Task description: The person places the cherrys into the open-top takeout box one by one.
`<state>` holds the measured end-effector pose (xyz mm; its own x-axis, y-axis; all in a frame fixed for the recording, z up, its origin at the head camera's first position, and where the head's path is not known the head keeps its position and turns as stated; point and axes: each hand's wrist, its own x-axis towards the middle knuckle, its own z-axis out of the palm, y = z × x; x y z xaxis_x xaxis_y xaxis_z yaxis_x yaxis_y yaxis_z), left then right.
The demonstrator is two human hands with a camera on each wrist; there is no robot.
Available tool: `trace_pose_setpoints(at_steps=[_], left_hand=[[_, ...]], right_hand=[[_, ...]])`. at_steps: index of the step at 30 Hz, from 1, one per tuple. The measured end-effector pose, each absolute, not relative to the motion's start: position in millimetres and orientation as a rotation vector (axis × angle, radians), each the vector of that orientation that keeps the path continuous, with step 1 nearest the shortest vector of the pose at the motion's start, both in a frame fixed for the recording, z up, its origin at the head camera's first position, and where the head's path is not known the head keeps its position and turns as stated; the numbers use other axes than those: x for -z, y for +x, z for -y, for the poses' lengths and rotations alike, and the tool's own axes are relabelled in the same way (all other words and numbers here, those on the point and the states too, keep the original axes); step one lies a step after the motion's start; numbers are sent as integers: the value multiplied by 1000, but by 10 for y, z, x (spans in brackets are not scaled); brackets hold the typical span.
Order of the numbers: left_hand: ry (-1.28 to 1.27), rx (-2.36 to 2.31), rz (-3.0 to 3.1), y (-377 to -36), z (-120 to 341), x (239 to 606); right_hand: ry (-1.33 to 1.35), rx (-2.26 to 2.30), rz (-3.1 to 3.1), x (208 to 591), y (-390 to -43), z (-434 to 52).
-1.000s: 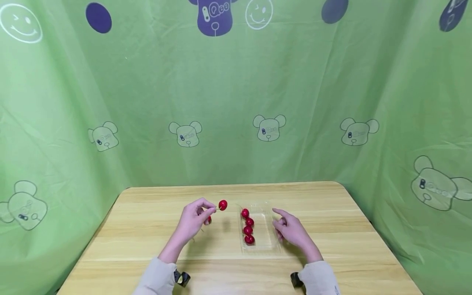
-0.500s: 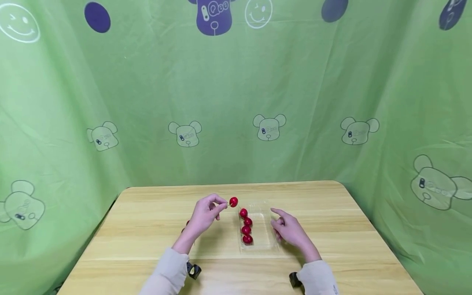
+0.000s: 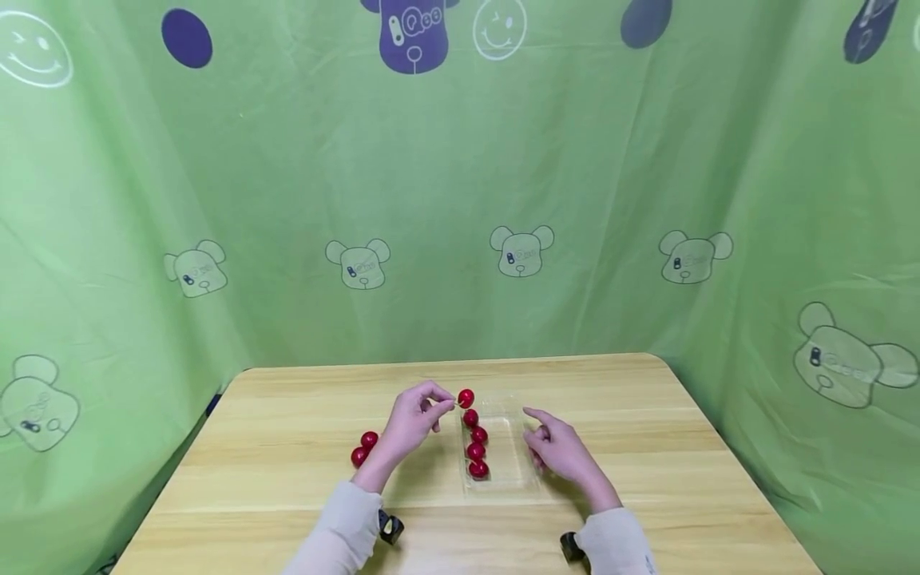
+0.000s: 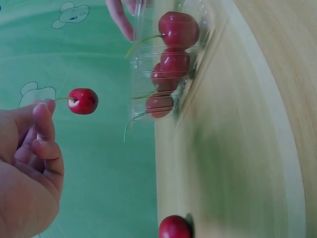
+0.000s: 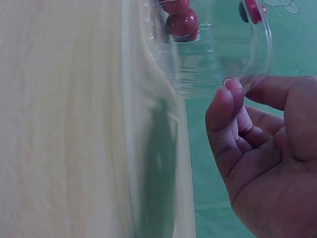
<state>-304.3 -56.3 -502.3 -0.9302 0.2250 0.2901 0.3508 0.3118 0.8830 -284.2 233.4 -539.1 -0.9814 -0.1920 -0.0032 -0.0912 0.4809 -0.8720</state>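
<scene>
**One cherry held over the tray, four already lined up inside**

Four cherries point(image 3: 474, 443) sit in a row along the left side of the clear plastic tray point(image 3: 513, 471), which lies near the middle of the desk point(image 3: 647, 447). From my remote seat I judge the row runs from the near end toward the far end, so the free spot is at the far end, just where the fifth fruit hangs.

My left hand point(image 3: 413, 423) pinches the stem of that cherry point(image 3: 465, 397) between thumb and forefinger, the other fingers loosely curled behind. Holding by the stem keeps the fingers off the red skin and lets the fruit dangle freely. The left wrist view shows this cherry in the air, apart from the tray and above its far end, not touching the fruit below.

My right hand point(image 3: 557, 449) rests beside the tray's right edge with fingers loosely bent and the forefinger reaching out. In the right wrist view a fingertip point(image 5: 232, 89) lies against the clear rim, and I take it the hand is there to steady the light tray. It grips nothing that I can see.

Two more cherries point(image 3: 363, 448) lie together on the desk to the left of my left wrist, well apart from the tray, within easy reach. A green printed cloth point(image 3: 460, 200) hangs behind and to both sides of the desk.
</scene>
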Motion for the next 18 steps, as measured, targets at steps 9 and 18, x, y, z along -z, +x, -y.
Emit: trace_pose_setpoints(at_steps=[9,18], left_hand=[[-574,1708,2471,-3072,429,5173],[-564,1747,2491,-3082,301,5254]], right_hand=[[-256,1543,-2607,5413,-2846,-2319],[-262,1542,-2615,5397,-2852,-2318]])
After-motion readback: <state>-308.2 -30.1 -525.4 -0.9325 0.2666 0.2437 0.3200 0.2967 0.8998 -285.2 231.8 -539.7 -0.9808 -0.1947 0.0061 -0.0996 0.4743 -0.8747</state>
